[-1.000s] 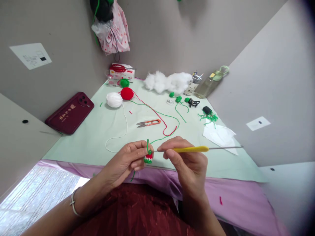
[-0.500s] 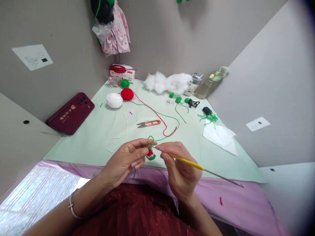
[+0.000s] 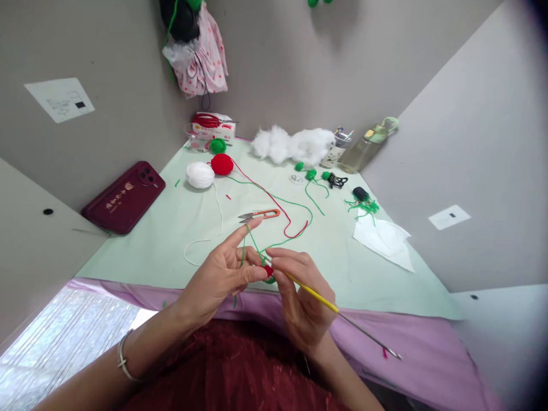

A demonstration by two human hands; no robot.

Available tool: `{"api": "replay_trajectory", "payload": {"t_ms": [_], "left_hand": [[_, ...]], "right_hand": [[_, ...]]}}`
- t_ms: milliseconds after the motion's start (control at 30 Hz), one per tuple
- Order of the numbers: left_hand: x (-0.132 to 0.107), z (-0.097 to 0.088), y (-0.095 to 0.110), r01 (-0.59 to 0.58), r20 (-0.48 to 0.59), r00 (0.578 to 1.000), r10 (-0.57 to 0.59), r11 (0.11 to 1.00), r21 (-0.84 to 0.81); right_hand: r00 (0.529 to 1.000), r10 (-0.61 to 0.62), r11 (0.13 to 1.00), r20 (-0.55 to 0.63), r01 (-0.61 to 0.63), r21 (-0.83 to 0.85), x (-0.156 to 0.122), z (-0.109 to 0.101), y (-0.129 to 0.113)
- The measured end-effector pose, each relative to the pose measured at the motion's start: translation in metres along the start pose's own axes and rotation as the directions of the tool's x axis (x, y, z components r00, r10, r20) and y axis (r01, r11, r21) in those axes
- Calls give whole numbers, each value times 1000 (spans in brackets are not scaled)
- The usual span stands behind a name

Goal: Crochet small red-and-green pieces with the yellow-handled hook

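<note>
My left hand (image 3: 225,273) pinches a tiny red and green crocheted piece (image 3: 268,272) between thumb and middle fingers. Its forefinger is raised with the green yarn strand (image 3: 282,201) looped over it. My right hand (image 3: 299,294) grips a crochet hook with a yellow handle (image 3: 314,294). The hook's tip is at the piece and its steel tail slants down to the right. Both hands hover over the near edge of the pale green mat (image 3: 171,228).
Orange thread snips (image 3: 260,215) lie just beyond my hands. Red (image 3: 221,164), white (image 3: 199,174) and green (image 3: 217,145) yarn balls sit at the back left. Stuffing (image 3: 293,144), a bottle (image 3: 366,144), white paper (image 3: 383,237) and a maroon phone (image 3: 124,197) stand around.
The hook's tail has swung from level down to the lower right. My left forefinger has lifted and stretched the green yarn. The crocheted piece turned between my fingers.
</note>
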State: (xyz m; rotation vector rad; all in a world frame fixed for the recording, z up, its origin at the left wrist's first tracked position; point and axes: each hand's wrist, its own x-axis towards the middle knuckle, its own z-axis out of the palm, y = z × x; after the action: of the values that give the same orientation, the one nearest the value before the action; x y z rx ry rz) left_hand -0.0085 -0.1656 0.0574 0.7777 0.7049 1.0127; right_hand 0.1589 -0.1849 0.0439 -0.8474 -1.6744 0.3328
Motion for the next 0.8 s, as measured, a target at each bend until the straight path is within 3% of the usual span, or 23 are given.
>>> {"api": "replay_trajectory", "payload": {"t_ms": [133,333,433,633,800], "left_hand": [[1,0,0,0,-10,1000,0,1000,6],[0,4,1,1,-42,999,1,999,41],[-2,5,1,-9,-40,999,11,999,50],[-4,3,4,-46,-47,998,50,996,78],[-5,-1,1,-122,-65,988,138,971,204]], "right_hand": [[999,29,996,-14,-27,85,-6,4,5],[970,48,984,-236,-4,180,-16,17,10],[960,51,969,-277,19,245,-13,20,7],[990,47,962,-131,-10,274,-4,6,8],[999,38,959,-26,-29,281,-3,-7,12]]}}
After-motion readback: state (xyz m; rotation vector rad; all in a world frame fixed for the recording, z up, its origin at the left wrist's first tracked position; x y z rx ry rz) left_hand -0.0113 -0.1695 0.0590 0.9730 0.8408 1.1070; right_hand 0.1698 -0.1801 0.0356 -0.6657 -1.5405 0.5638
